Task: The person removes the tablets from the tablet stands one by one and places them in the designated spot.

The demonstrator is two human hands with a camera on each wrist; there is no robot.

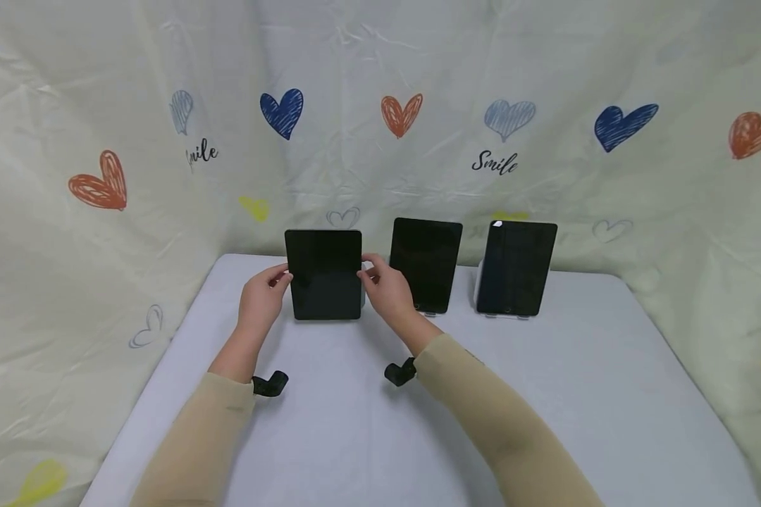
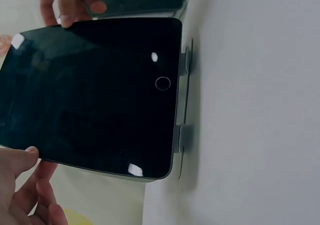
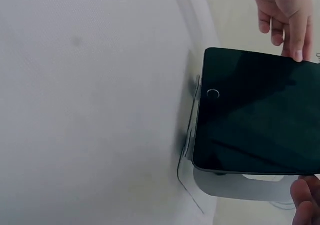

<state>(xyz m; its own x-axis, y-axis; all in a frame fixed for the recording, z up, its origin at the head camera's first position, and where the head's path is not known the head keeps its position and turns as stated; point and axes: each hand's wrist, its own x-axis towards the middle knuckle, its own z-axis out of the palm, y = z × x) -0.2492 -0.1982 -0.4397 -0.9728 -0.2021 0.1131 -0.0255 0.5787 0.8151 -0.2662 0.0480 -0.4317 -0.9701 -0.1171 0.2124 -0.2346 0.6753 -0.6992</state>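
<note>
A black tablet with a dark screen stands at the left of a row, tilted back. My left hand holds its left edge between thumb and fingers. On the opposite edge, the thumb and fingers of my right hand pinch the side. Behind and under the tablet is a light grey stand, whose small hooked lips lie along the lower edge, near the home button, in both wrist views. Whether the tablet bears fully on those lips I cannot tell.
Two more black tablets, one in the middle and one on the right, lean on stands to the right. All stand toward the back of a white-covered table. Close behind hangs a pale curtain printed with hearts.
</note>
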